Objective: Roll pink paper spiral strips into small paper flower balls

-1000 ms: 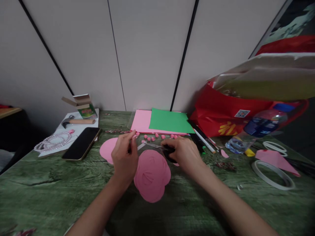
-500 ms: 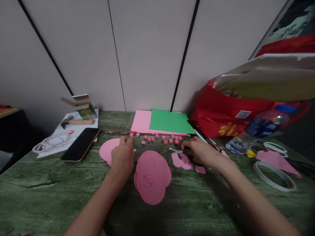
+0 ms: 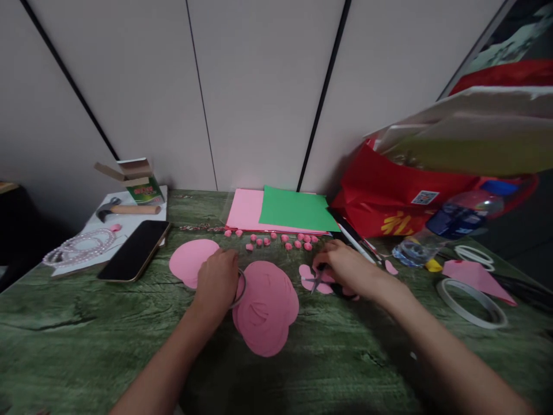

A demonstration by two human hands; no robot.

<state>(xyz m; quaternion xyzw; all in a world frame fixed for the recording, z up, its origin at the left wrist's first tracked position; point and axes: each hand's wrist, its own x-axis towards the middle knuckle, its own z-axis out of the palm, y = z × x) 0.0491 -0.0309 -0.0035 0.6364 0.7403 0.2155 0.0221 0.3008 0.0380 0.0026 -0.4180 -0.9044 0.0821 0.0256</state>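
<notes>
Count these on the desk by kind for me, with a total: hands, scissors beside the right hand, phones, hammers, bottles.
Hands: 2, the left hand and the right hand
Scissors at the right hand: 1
Phone: 1
Hammer: 1
Bottle: 1
Total: 6

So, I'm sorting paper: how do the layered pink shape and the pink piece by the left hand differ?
The layered shape shows overlapping layers; the pink piece looks smooth. The left hand partly hides the pink piece; the layered shape is mostly uncovered. Both are pink paper.
</notes>
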